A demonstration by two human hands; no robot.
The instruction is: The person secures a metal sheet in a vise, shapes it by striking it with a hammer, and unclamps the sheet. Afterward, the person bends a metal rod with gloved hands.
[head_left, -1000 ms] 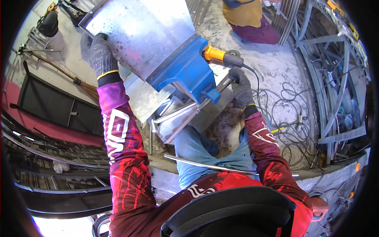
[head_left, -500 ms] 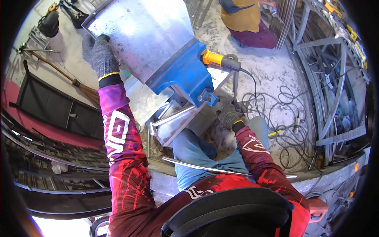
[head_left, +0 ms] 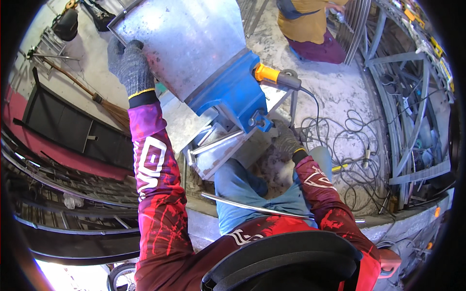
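Note:
A shiny metal sheet (head_left: 194, 36) stands clamped in the jaws of a blue bench vise (head_left: 228, 87). My left hand (head_left: 130, 65), in a grey knit glove, grips the sheet's left edge with the thumb on the face toward me; the other fingers are partly hidden behind the edge. Low beside the vise's screw end (head_left: 259, 121) is my right hand (head_left: 287, 138), gloved too. Its fingers are dim and partly hidden, so I cannot tell whether they hold the vise handle. An orange-and-grey power tool (head_left: 272, 75) lies just behind the vise.
Black cables (head_left: 359, 136) lie coiled on the floor at right, near a metal frame rack (head_left: 422, 116). Another person (head_left: 310, 29) is at the far right beside upright metal bars. A thin metal rod (head_left: 257, 207) crosses my lap. A broom (head_left: 97, 98) lies at left.
The whole view has shifted slightly, so things appear a little farther right and lower. My left hand keeps its grip on the sheet; my right hand stays beside the vise screw.

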